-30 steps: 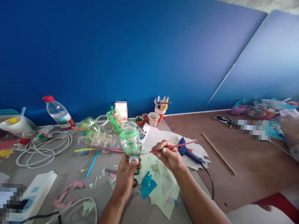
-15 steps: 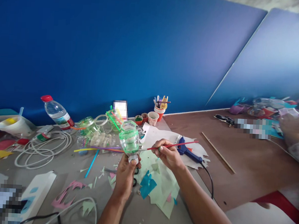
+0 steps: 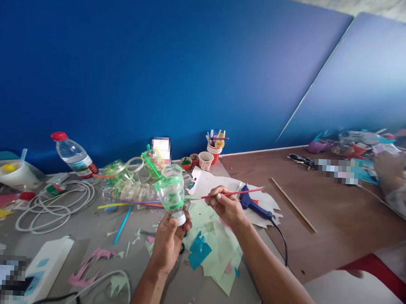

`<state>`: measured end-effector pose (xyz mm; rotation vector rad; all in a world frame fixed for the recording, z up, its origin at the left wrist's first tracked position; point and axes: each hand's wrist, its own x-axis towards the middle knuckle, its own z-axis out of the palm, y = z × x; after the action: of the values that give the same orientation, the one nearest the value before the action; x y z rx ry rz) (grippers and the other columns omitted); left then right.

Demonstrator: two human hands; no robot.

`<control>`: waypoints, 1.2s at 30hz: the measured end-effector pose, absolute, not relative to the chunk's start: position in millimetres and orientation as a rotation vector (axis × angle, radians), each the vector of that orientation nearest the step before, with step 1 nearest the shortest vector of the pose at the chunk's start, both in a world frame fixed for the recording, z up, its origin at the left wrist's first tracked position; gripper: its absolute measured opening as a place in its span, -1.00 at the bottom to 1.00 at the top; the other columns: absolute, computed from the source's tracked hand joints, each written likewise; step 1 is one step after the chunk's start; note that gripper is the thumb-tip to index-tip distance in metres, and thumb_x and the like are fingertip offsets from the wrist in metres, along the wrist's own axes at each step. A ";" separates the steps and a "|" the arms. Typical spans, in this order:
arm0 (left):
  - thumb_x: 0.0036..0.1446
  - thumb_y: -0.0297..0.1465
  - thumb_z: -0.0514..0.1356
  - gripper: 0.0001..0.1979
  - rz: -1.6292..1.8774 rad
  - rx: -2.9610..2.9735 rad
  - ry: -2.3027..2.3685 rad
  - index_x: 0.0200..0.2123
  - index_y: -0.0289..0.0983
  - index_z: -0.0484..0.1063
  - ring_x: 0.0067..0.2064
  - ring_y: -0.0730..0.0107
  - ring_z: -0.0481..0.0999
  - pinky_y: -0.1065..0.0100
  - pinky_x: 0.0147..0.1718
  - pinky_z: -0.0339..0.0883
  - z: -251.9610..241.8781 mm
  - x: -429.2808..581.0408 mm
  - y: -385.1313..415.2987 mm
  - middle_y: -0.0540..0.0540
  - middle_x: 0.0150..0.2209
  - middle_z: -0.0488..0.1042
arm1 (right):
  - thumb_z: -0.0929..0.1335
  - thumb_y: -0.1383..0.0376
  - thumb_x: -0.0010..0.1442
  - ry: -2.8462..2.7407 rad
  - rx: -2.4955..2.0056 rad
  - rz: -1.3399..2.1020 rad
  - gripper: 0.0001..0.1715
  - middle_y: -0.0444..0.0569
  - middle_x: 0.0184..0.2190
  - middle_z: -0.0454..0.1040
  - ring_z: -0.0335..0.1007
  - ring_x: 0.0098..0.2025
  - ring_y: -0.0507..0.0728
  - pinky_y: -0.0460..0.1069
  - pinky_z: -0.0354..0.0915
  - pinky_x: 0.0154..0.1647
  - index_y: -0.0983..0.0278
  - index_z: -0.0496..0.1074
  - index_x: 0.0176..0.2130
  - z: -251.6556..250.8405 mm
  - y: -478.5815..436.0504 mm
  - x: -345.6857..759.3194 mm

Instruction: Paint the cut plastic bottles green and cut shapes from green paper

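A clear bottle piece (image 3: 172, 191) with green paint bands is held by its white-capped neck in my left hand (image 3: 169, 238), its wide end tilted up and left. My right hand (image 3: 226, 205) pinches a thin red paintbrush (image 3: 245, 192), whose tip points left and lies close to the side of the bottle piece; whether it touches is hard to tell. Pale green paper scraps (image 3: 218, 252) and a blue scrap (image 3: 199, 250) lie below the hands. Behind them stand a patterned paper cup (image 3: 205, 160) and a small cup of green paint (image 3: 186, 163).
A blue glue gun (image 3: 257, 208) rests on white paper right of my right hand. Left are a red-capped bottle (image 3: 75, 154), coiled white cable (image 3: 55, 208), straws and cut plastic. A wooden stick (image 3: 293, 205) lies right. Another person's hand (image 3: 389, 168) is at the far right.
The bottle piece has tilted further, its open end moving left and its cap turning toward me. The brush has shifted slightly left with my right hand. The whole view has moved a little.
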<state>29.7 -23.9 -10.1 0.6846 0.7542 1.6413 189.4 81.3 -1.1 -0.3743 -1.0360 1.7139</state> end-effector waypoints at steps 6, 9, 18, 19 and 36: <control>0.05 -0.08 0.25 -0.60 1.554 0.643 0.642 -0.18 -0.27 0.50 -0.44 0.48 0.31 0.28 -0.30 0.27 -8.4 28.1 -26.4 -0.08 -0.35 0.42 | 0.50 0.18 0.00 -1.005 -0.369 1.749 -0.79 -0.17 -0.67 0.36 0.26 -0.55 0.05 0.01 0.21 -0.37 0.26 0.49 -0.41 -4.3 82.8 187.8; 0.06 -0.07 0.24 -0.58 1.502 0.603 0.583 -0.14 -0.26 0.49 -0.47 0.51 0.28 0.27 -0.28 0.29 -6.7 27.5 -27.6 -0.05 -0.38 0.39 | 0.49 0.19 0.00 -0.992 -0.368 1.775 -0.80 -0.18 -0.68 0.36 0.24 -0.56 0.04 0.02 0.22 -0.35 0.26 0.49 -0.41 -4.6 83.0 187.6; -0.01 -0.05 0.29 -0.59 1.511 0.613 0.564 -0.21 -0.23 0.47 -0.48 0.53 0.26 0.29 -0.30 0.27 -3.3 27.1 -27.3 -0.01 -0.40 0.37 | 0.50 0.23 -0.03 -0.916 -0.274 1.797 -0.81 -0.21 -0.70 0.31 0.17 -0.60 -0.01 -0.01 0.19 -0.37 0.26 0.47 -0.45 5.7 80.9 191.8; -0.03 -0.06 0.31 -0.60 1.529 0.656 0.591 -0.23 -0.23 0.46 -0.48 0.53 0.27 0.30 -0.31 0.26 -3.0 27.9 -27.3 -0.01 -0.40 0.37 | 0.50 0.23 -0.02 -0.920 -0.251 1.802 -0.82 -0.22 -0.70 0.30 0.15 -0.61 -0.02 -0.01 0.19 -0.37 0.25 0.46 -0.46 6.5 80.0 192.1; 0.07 -0.17 0.27 -0.70 1.592 0.873 1.068 -0.42 -0.27 0.32 -0.51 0.55 0.24 0.41 -0.43 0.17 -20.0 33.4 -21.0 0.08 -0.54 0.29 | 0.51 0.16 -0.02 -1.151 -0.317 1.770 -0.75 -0.12 -0.63 0.42 0.24 -0.57 0.00 -0.10 0.10 -0.56 0.29 0.50 -0.42 6.1 71.1 190.5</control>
<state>33.4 -21.0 -20.0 0.8728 1.0680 1.5921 190.5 71.1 6.1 -0.3173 -1.1508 1.7695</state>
